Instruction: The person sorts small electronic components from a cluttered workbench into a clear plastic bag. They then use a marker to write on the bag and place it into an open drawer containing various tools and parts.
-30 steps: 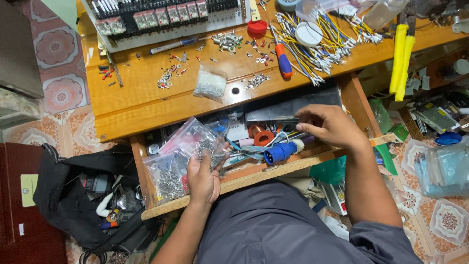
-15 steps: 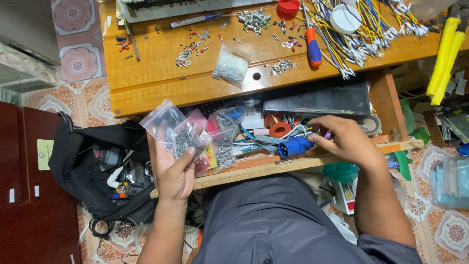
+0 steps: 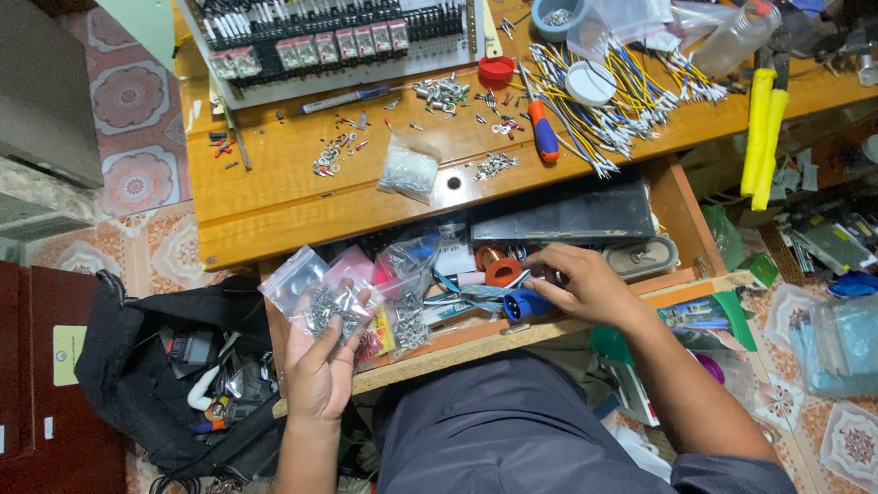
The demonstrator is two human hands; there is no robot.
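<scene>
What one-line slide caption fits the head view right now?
Left hand lifts clear zip bags of small metal parts while right hand rummages in open wooden desk drawer beside blue plug.

Wooden workbench, patterned floor tiles, dark red cabinet, open drawer

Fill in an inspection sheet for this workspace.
Surface: wooden desk, its drawer pulled open.
Job's things: clear bags of small metal parts; blue plug in the drawer.
Clutter: loose terminals, screwdriver, red cap, yellow-handled tool.
Hands: left hand holds the bags up; right hand reaches into the drawer by the plug.
Cables: cut wires heaped on the desk.
Surroundings: black bag on tiled floor.
</scene>
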